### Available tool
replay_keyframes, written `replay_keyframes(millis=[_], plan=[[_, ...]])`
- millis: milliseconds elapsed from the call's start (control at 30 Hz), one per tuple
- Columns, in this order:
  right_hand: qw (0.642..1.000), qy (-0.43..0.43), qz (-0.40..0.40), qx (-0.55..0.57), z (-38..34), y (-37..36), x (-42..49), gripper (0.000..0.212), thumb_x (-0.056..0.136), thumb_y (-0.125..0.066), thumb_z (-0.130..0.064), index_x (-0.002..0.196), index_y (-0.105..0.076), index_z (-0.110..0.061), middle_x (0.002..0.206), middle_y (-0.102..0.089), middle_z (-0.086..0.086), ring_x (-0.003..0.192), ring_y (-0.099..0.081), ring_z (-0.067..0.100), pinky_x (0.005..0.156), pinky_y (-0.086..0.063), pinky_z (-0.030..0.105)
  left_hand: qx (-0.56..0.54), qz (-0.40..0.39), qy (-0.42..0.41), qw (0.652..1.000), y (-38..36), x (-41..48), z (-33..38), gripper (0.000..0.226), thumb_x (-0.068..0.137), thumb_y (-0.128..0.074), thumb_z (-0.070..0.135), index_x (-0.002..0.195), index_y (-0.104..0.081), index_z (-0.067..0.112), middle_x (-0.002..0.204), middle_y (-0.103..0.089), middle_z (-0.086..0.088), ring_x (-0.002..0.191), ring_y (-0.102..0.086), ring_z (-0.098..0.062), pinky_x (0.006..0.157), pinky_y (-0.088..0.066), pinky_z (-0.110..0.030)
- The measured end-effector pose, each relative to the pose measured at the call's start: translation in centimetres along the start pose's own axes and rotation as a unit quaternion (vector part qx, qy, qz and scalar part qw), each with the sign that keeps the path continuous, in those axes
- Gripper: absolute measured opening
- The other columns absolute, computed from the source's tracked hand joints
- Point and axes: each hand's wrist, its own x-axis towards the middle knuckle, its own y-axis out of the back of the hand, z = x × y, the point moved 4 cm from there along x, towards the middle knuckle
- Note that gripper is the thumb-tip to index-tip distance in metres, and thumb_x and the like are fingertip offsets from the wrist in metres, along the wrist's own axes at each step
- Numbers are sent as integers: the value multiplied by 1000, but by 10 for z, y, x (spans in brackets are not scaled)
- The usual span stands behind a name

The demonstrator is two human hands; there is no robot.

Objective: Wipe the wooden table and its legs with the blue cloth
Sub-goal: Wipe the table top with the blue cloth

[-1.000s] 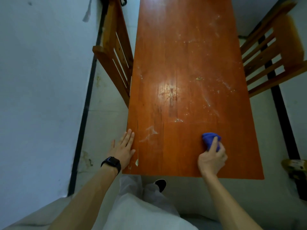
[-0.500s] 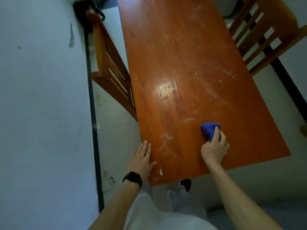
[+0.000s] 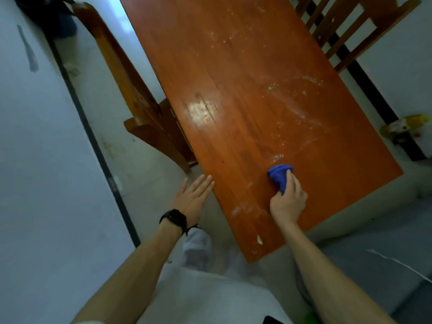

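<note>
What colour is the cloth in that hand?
Blue. The cloth shows best in the head view, gripped by the right hand.

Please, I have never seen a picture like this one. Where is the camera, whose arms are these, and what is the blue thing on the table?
There is no machine here. A person wears a wide-angle camera on the head, so you look down along their own two arms. The right hand grips a bunched blue cloth and presses it on the wooden table, near its close end. The left hand, with a black watch on its wrist, is flat with straight fingers at the table's left edge; whether it touches is unclear. Pale smears and specks lie on the top beyond the cloth. A left chair and a right chair stand beside the table.
</note>
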Motion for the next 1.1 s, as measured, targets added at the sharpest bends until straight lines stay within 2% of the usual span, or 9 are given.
replay_keyframes(millis=[133, 233, 333, 500, 633, 767, 900, 1000, 1100], plan=[[978, 156, -139, 24, -36, -39, -80, 74, 74, -50, -3, 144, -45, -26, 143, -51, 0, 114, -50, 28, 97, -41, 39, -6, -30, -12, 999, 3, -3, -6, 89, 94, -47, 8, 155, 18, 21, 147, 37, 5, 151, 17, -17, 122, 4, -50], [956, 166, -202, 133, -35, -30, -76, 69, 75, -51, 6, 139, -53, -21, 140, -55, 2, 122, -53, 22, 109, -35, 26, -7, -40, -19, 999, 3, -3, -6, 93, 91, -47, 4, 154, 19, 20, 147, 39, 5, 151, 16, -17, 120, 5, -47], [988, 69, -84, 112, -1, 6, -23, 65, 76, -48, -3, 139, -53, -18, 137, -57, 4, 122, -54, 26, 108, -39, 41, 8, -42, -33, 999, 5, 0, -3, 93, 89, -44, -1, 154, 21, 16, 147, 40, 2, 150, 19, -19, 122, 4, -46], [988, -150, 34, 28, 46, 17, -24, 64, 87, -53, -1, 148, -41, -18, 146, -47, 6, 126, -39, 33, 102, -33, 42, 18, -35, -30, 999, 2, 1, 1, 91, 91, -43, -2, 153, 22, 13, 149, 40, 1, 150, 19, -20, 123, 0, -47], [994, -55, 6, 98, -12, -38, -109, 70, 72, -48, -1, 141, -51, -15, 137, -55, 8, 109, -47, 35, 92, -43, 47, 41, -40, -26, 998, 2, 0, -2, 93, 90, -45, 0, 153, 21, 14, 153, 37, 0, 151, 16, -20, 123, 0, -46], [972, 62, -150, 168, -36, -43, -121, 70, 74, -45, 1, 141, -51, -15, 144, -51, 2, 127, -47, 26, 105, -29, 25, 63, -49, -18, 997, 7, -2, -1, 95, 88, -47, 0, 154, 19, 15, 160, 29, -2, 151, 15, -19, 122, -1, -45], [987, -84, 16, 139, 34, 3, -66, 65, 80, -52, 6, 142, -49, -12, 143, -51, 9, 127, -47, 33, 108, -29, 35, 58, -77, -14, 995, 13, 1, 7, 92, 91, -47, 2, 155, 18, 15, 161, 27, -2, 151, 17, -21, 123, -2, -49], [977, -198, 54, 58, 61, 9, -66, 64, 87, -51, -3, 149, -38, -16, 152, -39, 6, 130, -39, 35, 108, -27, 38, 70, -100, -7, 993, 17, 2, 12, 88, 96, -47, 5, 155, 17, 13, 162, 25, -3, 151, 15, -22, 123, -4, -50], [990, -122, 13, 67, 14, -26, -111, 70, 82, -50, -5, 150, -38, -22, 150, -40, -1, 119, -40, 34, 97, -42, 46, 80, -117, -5, 990, 21, 2, 12, 88, 95, -47, 5, 155, 16, 14, 162, 25, -3, 151, 14, -21, 123, -4, -50]])
